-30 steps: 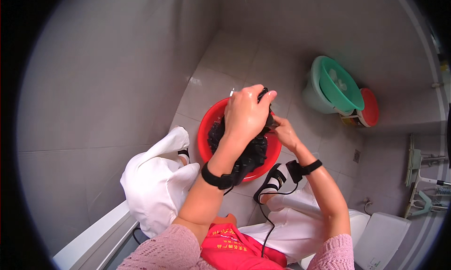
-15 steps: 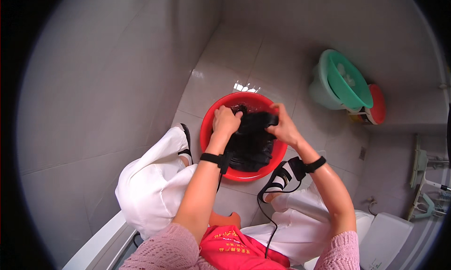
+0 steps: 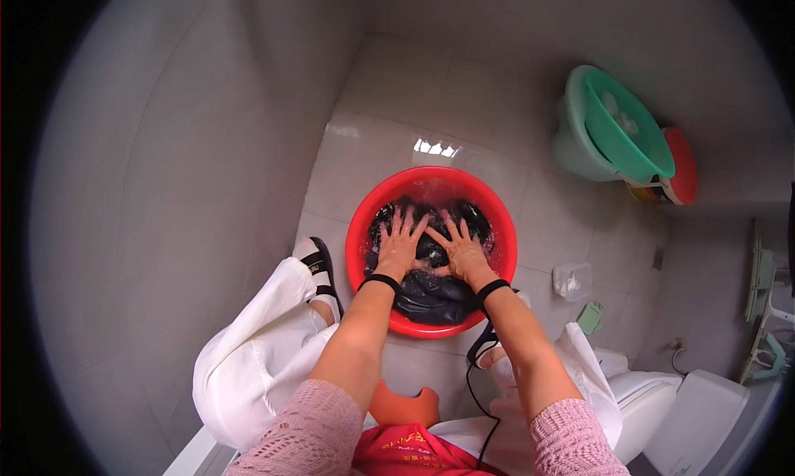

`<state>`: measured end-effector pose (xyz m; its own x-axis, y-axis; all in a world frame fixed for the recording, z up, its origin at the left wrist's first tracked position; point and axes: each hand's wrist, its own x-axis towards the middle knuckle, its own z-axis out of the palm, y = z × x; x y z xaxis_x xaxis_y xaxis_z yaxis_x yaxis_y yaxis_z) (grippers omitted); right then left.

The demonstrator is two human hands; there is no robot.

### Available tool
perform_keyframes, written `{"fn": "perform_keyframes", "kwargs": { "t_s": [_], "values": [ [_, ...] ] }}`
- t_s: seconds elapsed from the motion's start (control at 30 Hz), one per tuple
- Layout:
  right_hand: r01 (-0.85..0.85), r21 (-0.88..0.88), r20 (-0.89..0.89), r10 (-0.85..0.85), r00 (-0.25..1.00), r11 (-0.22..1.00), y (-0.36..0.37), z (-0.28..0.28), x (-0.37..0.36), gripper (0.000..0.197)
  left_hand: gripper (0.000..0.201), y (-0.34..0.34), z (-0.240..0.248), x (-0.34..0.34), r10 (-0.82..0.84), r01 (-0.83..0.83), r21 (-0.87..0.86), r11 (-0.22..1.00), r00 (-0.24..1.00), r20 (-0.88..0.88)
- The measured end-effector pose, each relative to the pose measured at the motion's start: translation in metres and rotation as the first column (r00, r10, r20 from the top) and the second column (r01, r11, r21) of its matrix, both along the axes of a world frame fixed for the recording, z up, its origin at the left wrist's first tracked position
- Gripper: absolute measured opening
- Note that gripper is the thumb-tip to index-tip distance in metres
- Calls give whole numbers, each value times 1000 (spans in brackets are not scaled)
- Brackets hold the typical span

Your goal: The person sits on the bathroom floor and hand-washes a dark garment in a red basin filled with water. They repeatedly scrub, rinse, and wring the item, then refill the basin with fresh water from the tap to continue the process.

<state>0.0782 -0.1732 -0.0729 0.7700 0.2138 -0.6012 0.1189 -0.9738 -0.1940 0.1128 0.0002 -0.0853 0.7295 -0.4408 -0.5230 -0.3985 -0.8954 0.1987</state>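
A round red basin [image 3: 431, 178] stands on the floor between my feet. In it lies a soaked, dark cloth garment [image 3: 435, 300] with water around it; its kind cannot be made out. My left hand [image 3: 398, 242] presses on the cloth with its fingers spread and stretched forward. Beside it, my right hand [image 3: 465, 251] lies on the same cloth, fingers also spread apart. The two hands nearly meet at the middle of the basin, and neither grips anything.
At the far right, a green basin [image 3: 633, 137] sits in a pale tub [image 3: 575, 145] beside a red-topped bucket [image 3: 681, 165]. A clear plastic box [image 3: 571, 281] and a green piece [image 3: 590, 317] lie on the tiles. A white toilet [image 3: 646, 410] is at the right; an orange stool [image 3: 406, 404] shows below me.
Both hands have let go of the bunched cloth and now lie flat on it with spread fingers. The right hand has come inward from the basin's edge. The cloth has spread out.
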Motion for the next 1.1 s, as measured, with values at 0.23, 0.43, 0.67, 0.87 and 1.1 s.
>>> {"fn": "perform_keyframes", "kwargs": {
  "t_s": [0.23, 0.43, 0.67, 0.87, 1.1],
  "values": [
    [-44, -41, 87, 47, 995, 998, -4, -52, 13, 98, 104, -14, -47, 19, -10, 10, 3, 1000, 999, -41],
    [41, 96, 62, -47, 997, 995, -4, -51, 12, 89, 69, -15, -70, 16, -95, 98, 194, 976, 995, -24],
    [234, 446, -8, -258, 966, 864, -32, 1, 20, 95, 52, -21, 59, 64, -26, -24, -174, 984, 960, -280],
    [280, 678, 168, -514, 841, 680, -92, 36, 12, 42, 51, -39, 250, 42, -37, -97, -653, 751, 981, -188],
    [512, 766, -332, -442, 834, 390, -71, 239, 15, 25, 47, 11, 333, 27, 231, -435, -800, 412, 900, -371]
  ]
}}
